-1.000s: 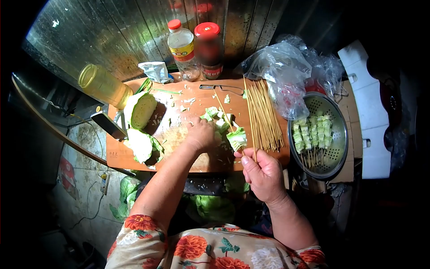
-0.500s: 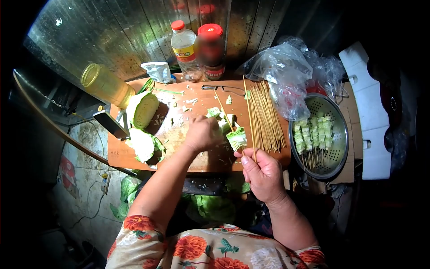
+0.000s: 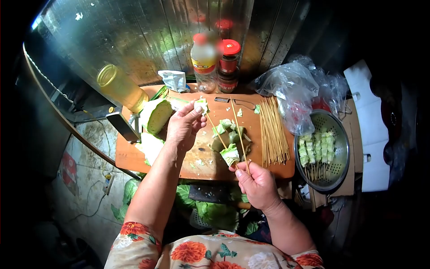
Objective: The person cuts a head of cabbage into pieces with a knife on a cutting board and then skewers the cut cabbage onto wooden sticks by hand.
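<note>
My right hand (image 3: 258, 183) is closed round the lower ends of two bamboo skewers. One bamboo skewer (image 3: 242, 134) is bare; the other slants up to the left and carries folded cabbage pieces (image 3: 230, 154) low on its shaft. My left hand (image 3: 184, 126) pinches a small cabbage piece (image 3: 201, 106) beside that skewer's upper tip; whether the tip pierces it I cannot tell. Below them, cut cabbage chunks (image 3: 229, 127) lie on the wooden board (image 3: 188, 172). A cut cabbage half (image 3: 156, 115) rests behind my left forearm.
Loose bamboo skewers (image 3: 272, 134) lie at the board's right. A metal colander (image 3: 344, 157) holds finished cabbage skewers (image 3: 317, 148). Along the back stand a clear bottle (image 3: 204, 76), a red-lidded jar (image 3: 229, 62) and a plastic bag (image 3: 286, 83). A peeler (image 3: 228, 100) and a phone (image 3: 122, 127) are nearby.
My left hand has risen from the chunk pile, up and left, with a cabbage piece in its fingers. The skewer with cabbage now leans further left. The view has shifted slightly.
</note>
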Available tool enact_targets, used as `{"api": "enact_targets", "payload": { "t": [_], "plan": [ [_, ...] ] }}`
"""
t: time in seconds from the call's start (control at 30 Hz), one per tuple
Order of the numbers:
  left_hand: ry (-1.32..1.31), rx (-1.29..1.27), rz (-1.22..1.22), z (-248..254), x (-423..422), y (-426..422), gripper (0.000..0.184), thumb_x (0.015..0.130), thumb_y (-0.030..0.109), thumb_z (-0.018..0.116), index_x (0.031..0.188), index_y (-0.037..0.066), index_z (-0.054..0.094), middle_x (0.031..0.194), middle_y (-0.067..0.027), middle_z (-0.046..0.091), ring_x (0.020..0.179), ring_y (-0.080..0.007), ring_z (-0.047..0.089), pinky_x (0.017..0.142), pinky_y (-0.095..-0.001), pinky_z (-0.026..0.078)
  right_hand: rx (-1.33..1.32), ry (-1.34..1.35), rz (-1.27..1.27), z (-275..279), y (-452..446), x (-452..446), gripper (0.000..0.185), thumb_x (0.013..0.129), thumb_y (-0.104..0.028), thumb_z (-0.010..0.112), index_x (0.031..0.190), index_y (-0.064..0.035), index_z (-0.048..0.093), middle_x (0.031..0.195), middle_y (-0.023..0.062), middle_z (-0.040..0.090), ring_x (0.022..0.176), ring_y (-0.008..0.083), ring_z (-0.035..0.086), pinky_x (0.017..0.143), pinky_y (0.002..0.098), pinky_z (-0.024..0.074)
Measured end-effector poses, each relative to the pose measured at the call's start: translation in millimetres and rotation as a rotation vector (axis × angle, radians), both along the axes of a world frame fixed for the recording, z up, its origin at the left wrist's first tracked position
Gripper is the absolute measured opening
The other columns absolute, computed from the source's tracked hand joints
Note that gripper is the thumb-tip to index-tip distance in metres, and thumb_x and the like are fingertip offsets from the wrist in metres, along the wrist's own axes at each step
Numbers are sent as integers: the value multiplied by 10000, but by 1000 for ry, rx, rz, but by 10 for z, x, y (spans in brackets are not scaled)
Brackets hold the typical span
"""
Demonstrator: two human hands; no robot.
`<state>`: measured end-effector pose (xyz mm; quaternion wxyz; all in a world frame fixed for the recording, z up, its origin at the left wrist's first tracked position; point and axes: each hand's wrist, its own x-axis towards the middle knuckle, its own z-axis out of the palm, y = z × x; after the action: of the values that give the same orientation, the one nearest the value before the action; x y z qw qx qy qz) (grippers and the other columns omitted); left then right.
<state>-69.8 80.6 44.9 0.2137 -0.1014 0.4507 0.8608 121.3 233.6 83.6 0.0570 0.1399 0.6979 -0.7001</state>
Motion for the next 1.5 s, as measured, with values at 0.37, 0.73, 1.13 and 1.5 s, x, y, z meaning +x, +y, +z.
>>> {"api": "enact_targets", "payload": {
  "t": [0.37, 0.73, 1.13, 1.5],
  "plan": [
    [227, -133, -8, 88, 70, -270, 521, 807, -55, 644, 1280, -65, 425, 1001, -124, 609, 727, -168, 623, 668, -290, 540, 24, -4, 32, -29, -149, -26, 154, 936, -126, 546, 993, -4, 621, 619, -45, 509, 534, 31, 454, 514, 207, 407],
    [498, -287, 38, 85, 162, -300, 408, 819, -85, 600, 1213, -43, 503, 1051, -76, 589, 764, -136, 585, 681, -272, 497, 30, -1, 48, -63, -260, -7, 166, 942, -125, 531, 991, 11, 613, 633, -39, 508, 534, 28, 446, 499, 199, 384],
    [376, -213, -71, 178, 233, -284, 350, 831, -46, 588, 1173, -3, 529, 958, -76, 622, 806, -162, 626, 721, -292, 528, 84, 63, 3, -107, -281, 6, 173, 953, -116, 514, 974, 31, 604, 630, -43, 483, 512, 27, 423, 467, 188, 354],
    [179, -131, -7, 168, 203, -306, 224, 893, 90, 523, 1098, 20, 574, 847, -27, 594, 702, -119, 578, 696, -300, 535, 111, 21, 35, -96, -218, -10, 155, 908, -123, 576, 971, 4, 640, 635, -10, 563, 570, 51, 498, 538, 228, 432]
  ]
}}
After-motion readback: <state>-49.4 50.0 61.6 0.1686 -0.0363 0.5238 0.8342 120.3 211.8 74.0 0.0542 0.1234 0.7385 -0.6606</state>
